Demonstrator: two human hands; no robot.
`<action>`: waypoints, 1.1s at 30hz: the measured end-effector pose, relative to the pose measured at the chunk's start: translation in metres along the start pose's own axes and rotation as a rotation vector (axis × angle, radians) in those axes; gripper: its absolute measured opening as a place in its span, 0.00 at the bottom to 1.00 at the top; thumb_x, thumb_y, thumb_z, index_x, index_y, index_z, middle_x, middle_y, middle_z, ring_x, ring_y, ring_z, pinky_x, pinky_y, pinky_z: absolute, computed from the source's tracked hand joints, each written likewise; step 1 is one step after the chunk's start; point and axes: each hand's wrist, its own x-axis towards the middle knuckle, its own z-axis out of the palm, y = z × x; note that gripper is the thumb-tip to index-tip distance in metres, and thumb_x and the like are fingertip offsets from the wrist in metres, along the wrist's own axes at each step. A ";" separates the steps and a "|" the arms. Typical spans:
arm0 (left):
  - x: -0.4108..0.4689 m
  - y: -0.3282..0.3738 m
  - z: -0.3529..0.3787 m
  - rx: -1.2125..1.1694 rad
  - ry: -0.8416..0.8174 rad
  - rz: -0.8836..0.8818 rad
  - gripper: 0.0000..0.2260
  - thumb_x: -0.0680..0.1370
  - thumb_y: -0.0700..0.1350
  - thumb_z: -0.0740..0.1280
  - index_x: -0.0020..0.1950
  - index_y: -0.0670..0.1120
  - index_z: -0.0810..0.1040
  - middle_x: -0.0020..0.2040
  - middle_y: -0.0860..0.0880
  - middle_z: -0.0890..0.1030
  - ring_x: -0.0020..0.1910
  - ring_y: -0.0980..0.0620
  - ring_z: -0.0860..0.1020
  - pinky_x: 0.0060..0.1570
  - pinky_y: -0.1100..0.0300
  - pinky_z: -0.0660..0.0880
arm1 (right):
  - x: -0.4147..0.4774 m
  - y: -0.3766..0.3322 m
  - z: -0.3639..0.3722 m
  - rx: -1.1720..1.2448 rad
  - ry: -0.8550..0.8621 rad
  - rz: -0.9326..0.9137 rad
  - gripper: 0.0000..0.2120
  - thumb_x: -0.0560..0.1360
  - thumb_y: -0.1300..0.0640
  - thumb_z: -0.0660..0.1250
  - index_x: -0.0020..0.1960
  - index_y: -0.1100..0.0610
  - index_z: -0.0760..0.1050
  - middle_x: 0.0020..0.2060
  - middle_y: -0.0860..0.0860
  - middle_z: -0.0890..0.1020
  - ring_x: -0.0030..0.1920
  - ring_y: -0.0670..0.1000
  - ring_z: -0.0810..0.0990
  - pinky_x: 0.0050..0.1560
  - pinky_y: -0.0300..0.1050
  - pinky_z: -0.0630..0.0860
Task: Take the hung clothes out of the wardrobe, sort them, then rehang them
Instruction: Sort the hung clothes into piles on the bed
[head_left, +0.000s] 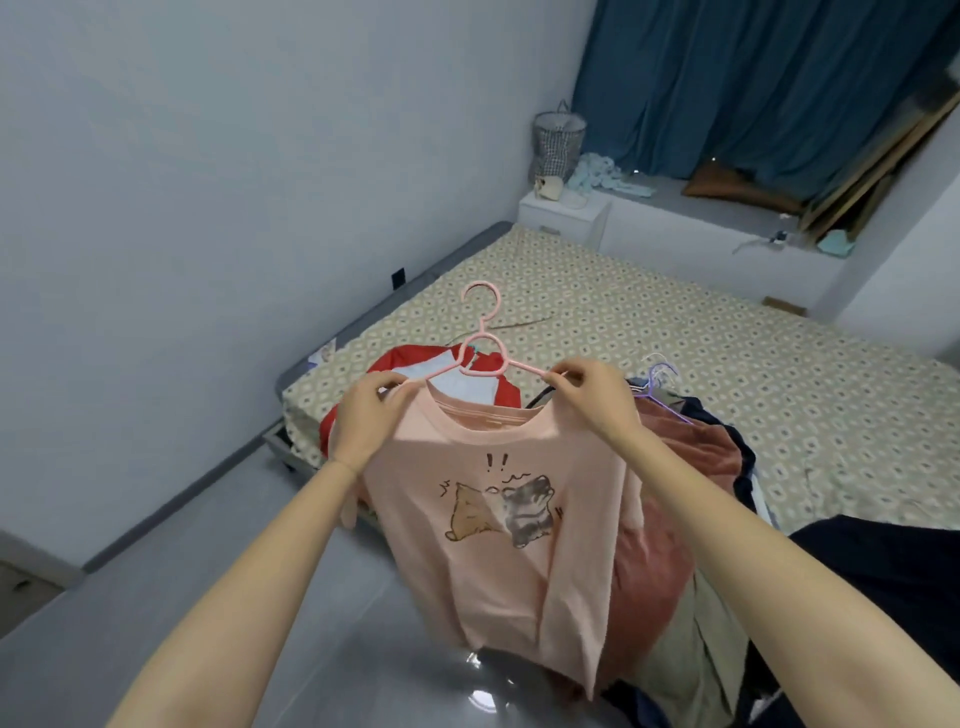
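The person is holding up a peach-pink cotton T-shirt (498, 519) with a cartoon cat print on the chest, out in front of the body, above the near edge of a bed covered by a beige patterned sheet (675, 332). The left hand (363, 421) is pinching the shirt's left shoulder between curled fingers and thumb, just where one arm of a pink plastic hanger (522, 366) is meeting the fabric. The right hand (589, 392) is pinching the other shoulder together with the tip of the hanger's other arm. The hanger is standing above the neckline with its hook pointing up and away from the person; whether its arms are fully inside the shirt cannot be told. The shirt is hanging down freely between the forearms, its hem reaching toward the glossy grey floor (260, 545). Behind the shirt, a red and white garment (405, 358) is lying on the bed. Just beside the right wrist, a heap of clothes is lying on the bed's edge, with a rust-coloured garment (691, 447) on top and a lilac hanger (660, 376) sticking out of it. At the far end of the room a blue curtain (753, 78) is hanging over a ledge, and a checked laundry basket (558, 143) is standing above a white bedside cabinet (563, 213).
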 end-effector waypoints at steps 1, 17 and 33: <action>0.000 -0.002 -0.007 0.011 0.027 0.002 0.09 0.76 0.57 0.71 0.48 0.52 0.85 0.44 0.61 0.83 0.47 0.62 0.79 0.50 0.57 0.75 | 0.001 -0.007 0.001 0.001 -0.002 -0.022 0.09 0.76 0.47 0.69 0.47 0.52 0.83 0.42 0.50 0.85 0.46 0.51 0.81 0.43 0.47 0.72; 0.047 -0.087 -0.086 0.147 0.083 0.043 0.13 0.76 0.61 0.69 0.52 0.54 0.84 0.47 0.60 0.82 0.47 0.60 0.76 0.51 0.57 0.75 | 0.035 -0.080 0.093 0.064 -0.092 -0.044 0.08 0.76 0.48 0.68 0.42 0.52 0.79 0.38 0.48 0.82 0.41 0.50 0.79 0.40 0.47 0.73; 0.230 -0.204 -0.138 0.098 -0.220 0.123 0.11 0.76 0.62 0.68 0.52 0.57 0.83 0.47 0.62 0.81 0.49 0.60 0.77 0.50 0.60 0.73 | 0.136 -0.161 0.217 0.045 0.012 0.161 0.09 0.78 0.48 0.67 0.44 0.52 0.81 0.39 0.44 0.82 0.40 0.45 0.77 0.36 0.43 0.68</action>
